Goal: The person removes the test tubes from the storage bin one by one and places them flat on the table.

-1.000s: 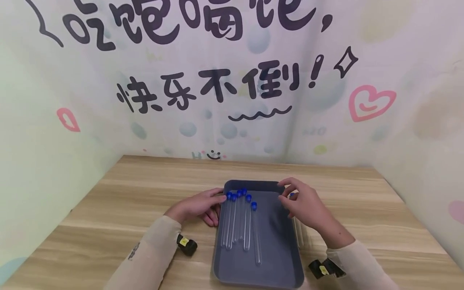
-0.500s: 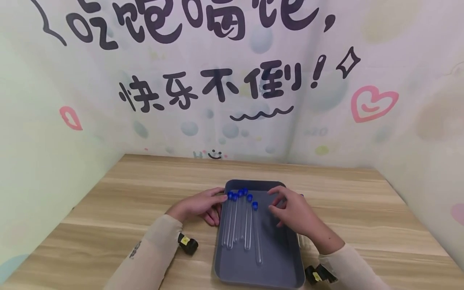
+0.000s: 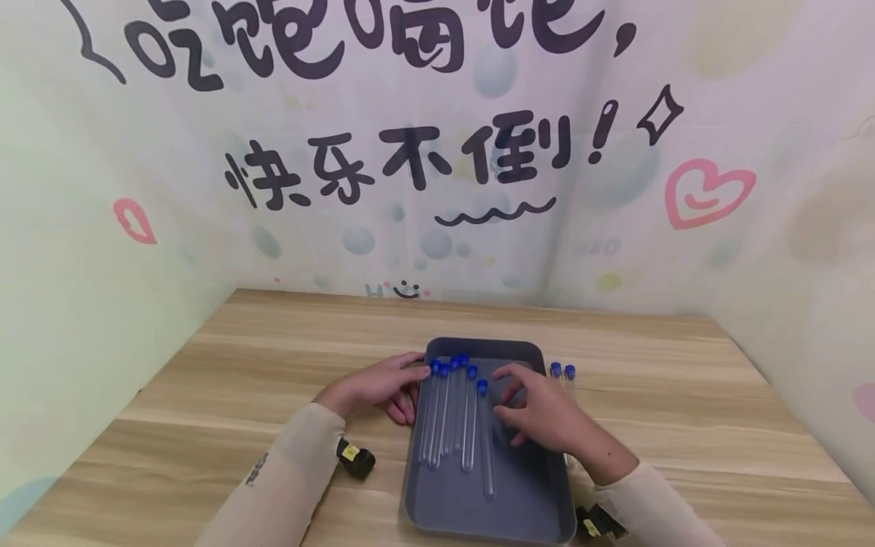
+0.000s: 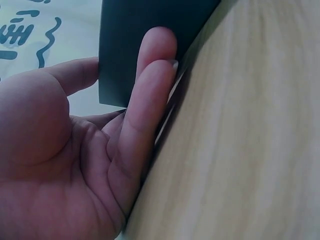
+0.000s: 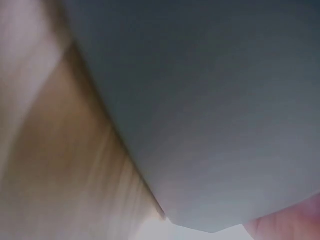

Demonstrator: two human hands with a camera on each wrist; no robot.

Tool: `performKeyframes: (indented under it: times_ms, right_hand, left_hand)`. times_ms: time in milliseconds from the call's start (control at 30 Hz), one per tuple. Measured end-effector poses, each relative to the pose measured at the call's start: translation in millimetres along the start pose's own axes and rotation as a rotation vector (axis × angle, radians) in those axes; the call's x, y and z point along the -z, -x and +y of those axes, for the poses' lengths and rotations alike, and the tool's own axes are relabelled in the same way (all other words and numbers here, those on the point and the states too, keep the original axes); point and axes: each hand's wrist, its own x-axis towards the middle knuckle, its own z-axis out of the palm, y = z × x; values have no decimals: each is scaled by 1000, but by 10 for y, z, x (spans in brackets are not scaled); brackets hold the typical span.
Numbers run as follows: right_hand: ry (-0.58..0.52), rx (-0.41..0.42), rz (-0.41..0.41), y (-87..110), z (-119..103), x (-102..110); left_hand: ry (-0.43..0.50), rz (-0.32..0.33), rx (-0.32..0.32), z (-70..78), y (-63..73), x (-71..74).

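A dark grey tray (image 3: 492, 516) lies on the wooden table. Inside, toward its left side, are several clear test tubes with blue caps, the rightmost test tube (image 3: 488, 448) lying a little apart. My left hand (image 3: 379, 384) holds the tray's left edge, thumb at the rim and fingers along the outer wall, as the left wrist view shows with the tray wall (image 4: 122, 50). Over the tray's right half, my right hand (image 3: 543, 410) has its fingers spread and bent with nothing between them, near the rightmost tube. Its wrist view shows mostly the blurred tray wall (image 5: 210, 125).
Two more blue-capped test tubes (image 3: 563, 372) lie on the table just right of the tray, partly hidden by the right hand and forearm. Bare wooden table (image 3: 328, 319) surrounds the tray. A printed cloth (image 3: 472, 258) hangs behind it.
My right hand has moved left from the tray's right edge to over its inside, uncovering the caps of the two tubes outside. The left hand and the tray have hardly moved.
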Motion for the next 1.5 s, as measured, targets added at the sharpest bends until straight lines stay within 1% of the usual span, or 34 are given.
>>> performKeyframes:
  times_ms: [300,367,533,600,967,1200,1500]
  right_hand:
    - [-30,-1,-47,1,6,-19]
    - [-61,-2,-65,-6,12,-6]
    - [-188,-16,-125,-16,2,60]
    - [-209,-19,-131,-23,-23,88]
    - [-186,-20,-131,-99,-234,173]
    - [-205,7,-121,-116,-323,243]
    - [-251,5,-158,-169,-354,169]
  left_hand:
    - [11,-5,-1,6,-10,4]
    - [11,-8,-4,10,-7,3]
    - [11,-6,-4,11,4,-4]
    - [10,-1,-2,6,9,-5]
    - [-3,17,6,-6,-4,8]
    - [7,10,10,-1,3,29]
    - [19,-14,12,14,8,33]
